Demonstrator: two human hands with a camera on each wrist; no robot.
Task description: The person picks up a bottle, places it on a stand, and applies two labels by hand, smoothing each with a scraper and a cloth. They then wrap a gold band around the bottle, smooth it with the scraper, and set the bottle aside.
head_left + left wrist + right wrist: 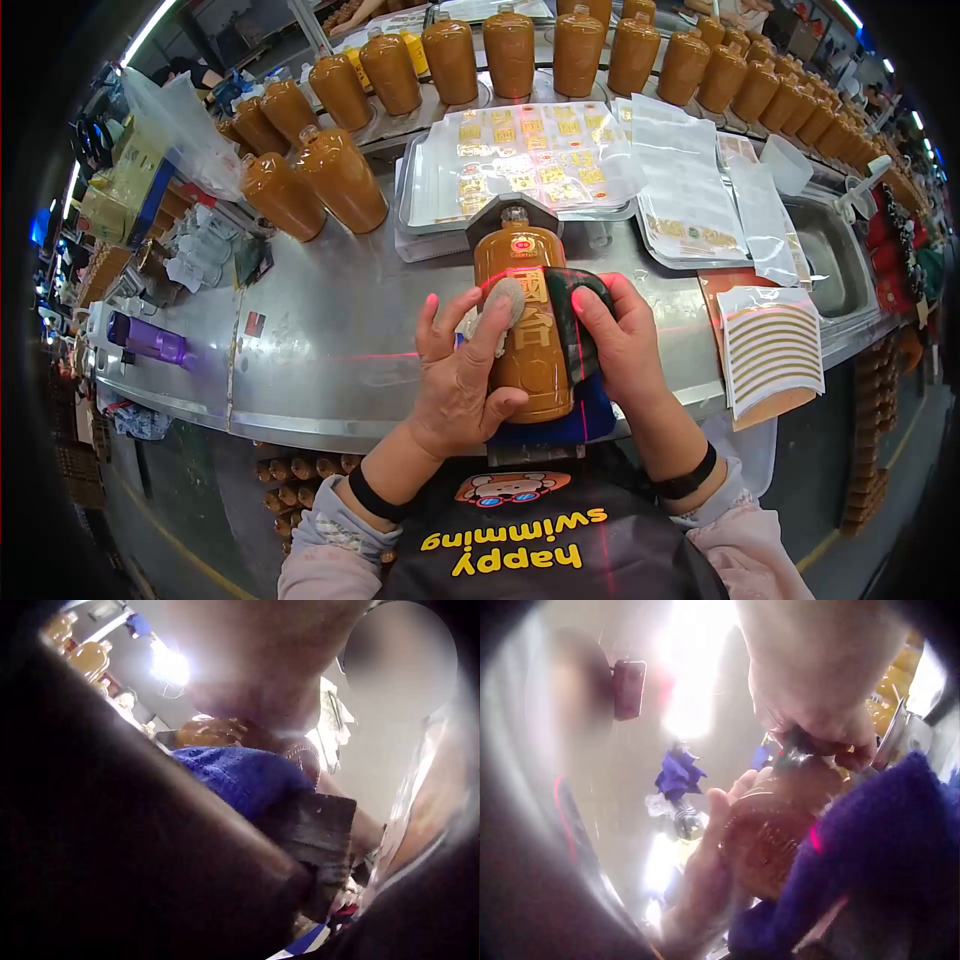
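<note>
A glossy brown bottle (535,375) with raised gold characters lies on its back, its neck in a dark angular rest (545,215) and a blue cloth (600,408) under its base. My left hand (455,380) holds a greyish cloth wad (508,296) against the bottle's face beside the upper character, thumb near the base. On the other side, my right hand (628,340) pinches a dark green cloth (568,325) along the bottle's edge. From below, the right wrist view shows the bottle's base (769,840) and the blue cloth. The left wrist view is mostly dark.
Behind the bottle sits a tray (425,215) with sheets of gold labels. White sheets (685,190) and a sheet of curved gold strips (770,345) lie right, by a sink (835,240). Brown bottles (510,55) line the back; two more (340,180) stand left, beyond a purple bottle (150,338).
</note>
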